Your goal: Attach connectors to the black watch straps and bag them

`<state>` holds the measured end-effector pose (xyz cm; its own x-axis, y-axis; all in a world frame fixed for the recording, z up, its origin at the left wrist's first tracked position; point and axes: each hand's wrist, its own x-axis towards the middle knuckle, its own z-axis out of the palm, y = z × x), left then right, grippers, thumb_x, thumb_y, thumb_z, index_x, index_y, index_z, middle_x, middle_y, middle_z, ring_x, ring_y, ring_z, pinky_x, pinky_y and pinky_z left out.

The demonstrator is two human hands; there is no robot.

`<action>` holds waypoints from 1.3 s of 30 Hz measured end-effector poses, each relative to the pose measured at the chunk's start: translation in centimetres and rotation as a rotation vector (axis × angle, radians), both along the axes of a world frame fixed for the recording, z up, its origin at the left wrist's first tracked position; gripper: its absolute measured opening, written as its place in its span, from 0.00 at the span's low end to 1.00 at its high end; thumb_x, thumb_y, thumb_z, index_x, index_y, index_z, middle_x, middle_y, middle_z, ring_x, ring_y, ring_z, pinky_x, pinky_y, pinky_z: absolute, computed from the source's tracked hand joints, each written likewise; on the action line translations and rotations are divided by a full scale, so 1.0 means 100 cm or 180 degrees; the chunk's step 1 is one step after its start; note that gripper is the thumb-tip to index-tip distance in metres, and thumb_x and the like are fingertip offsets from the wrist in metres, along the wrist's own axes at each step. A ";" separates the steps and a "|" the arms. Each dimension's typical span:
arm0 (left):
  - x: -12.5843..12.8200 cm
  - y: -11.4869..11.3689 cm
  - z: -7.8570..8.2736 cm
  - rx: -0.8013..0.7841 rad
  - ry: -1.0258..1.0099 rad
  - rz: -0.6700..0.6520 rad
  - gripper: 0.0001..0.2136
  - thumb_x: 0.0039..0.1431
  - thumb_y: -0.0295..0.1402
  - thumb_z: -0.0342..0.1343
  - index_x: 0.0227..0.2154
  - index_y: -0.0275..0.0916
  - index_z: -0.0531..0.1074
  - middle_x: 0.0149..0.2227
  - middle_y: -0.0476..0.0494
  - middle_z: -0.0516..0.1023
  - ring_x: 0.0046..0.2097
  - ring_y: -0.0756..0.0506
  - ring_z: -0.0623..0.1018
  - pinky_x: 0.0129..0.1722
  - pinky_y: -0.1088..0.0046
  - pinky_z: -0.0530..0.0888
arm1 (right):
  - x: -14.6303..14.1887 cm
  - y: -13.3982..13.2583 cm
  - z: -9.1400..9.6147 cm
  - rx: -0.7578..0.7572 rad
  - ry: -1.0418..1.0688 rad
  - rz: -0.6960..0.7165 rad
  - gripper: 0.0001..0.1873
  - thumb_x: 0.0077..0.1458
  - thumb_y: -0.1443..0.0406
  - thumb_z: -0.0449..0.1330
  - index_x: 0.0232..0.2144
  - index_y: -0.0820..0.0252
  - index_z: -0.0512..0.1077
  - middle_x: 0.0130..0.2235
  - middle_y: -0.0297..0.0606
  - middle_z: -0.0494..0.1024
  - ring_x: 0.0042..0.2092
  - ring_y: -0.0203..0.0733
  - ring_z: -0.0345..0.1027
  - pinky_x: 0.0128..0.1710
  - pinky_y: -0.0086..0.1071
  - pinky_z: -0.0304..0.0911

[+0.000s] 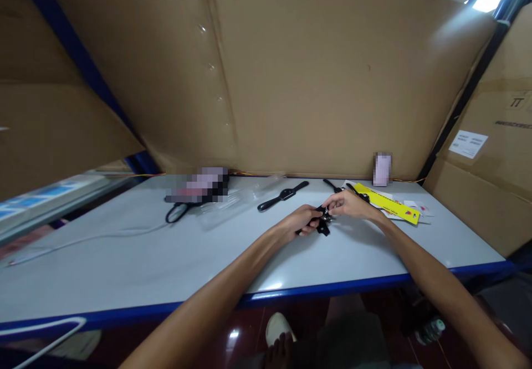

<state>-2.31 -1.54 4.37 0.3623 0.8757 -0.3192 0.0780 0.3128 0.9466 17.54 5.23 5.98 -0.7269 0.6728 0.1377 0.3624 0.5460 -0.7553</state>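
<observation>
My left hand [305,219] is closed around the black handle of what looks like a spokeshave [322,226], held just over the table. With its fingers pinched, my right hand [344,204] grips the silver metal parts at the tool's middle. My fingers partly hide the tool, and small details there are blurred. Left of my hands, another black spokeshave [286,194] lies flat with its two handles stretched out. Behind my right hand are more black tools [358,193], partly covered, beside a yellow printed card [393,205].
Clear plastic bags [226,205] lie at the back left, near a blurred-out item [201,185] and a black loop [177,213]. A pale cable [103,237] crosses the left side. A blurred-out upright item [381,169] leans on the cardboard wall [311,81]. The table's front edge [353,288] is blue.
</observation>
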 end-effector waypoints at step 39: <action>-0.002 0.002 -0.004 0.0099 0.0031 -0.0025 0.05 0.60 0.30 0.53 0.30 0.39 0.63 0.18 0.59 0.58 0.15 0.57 0.51 0.15 0.79 0.46 | -0.007 -0.018 0.009 0.0802 -0.0232 -0.0408 0.22 0.62 0.58 0.58 0.19 0.63 0.74 0.18 0.30 0.67 0.24 0.32 0.55 0.27 0.28 0.47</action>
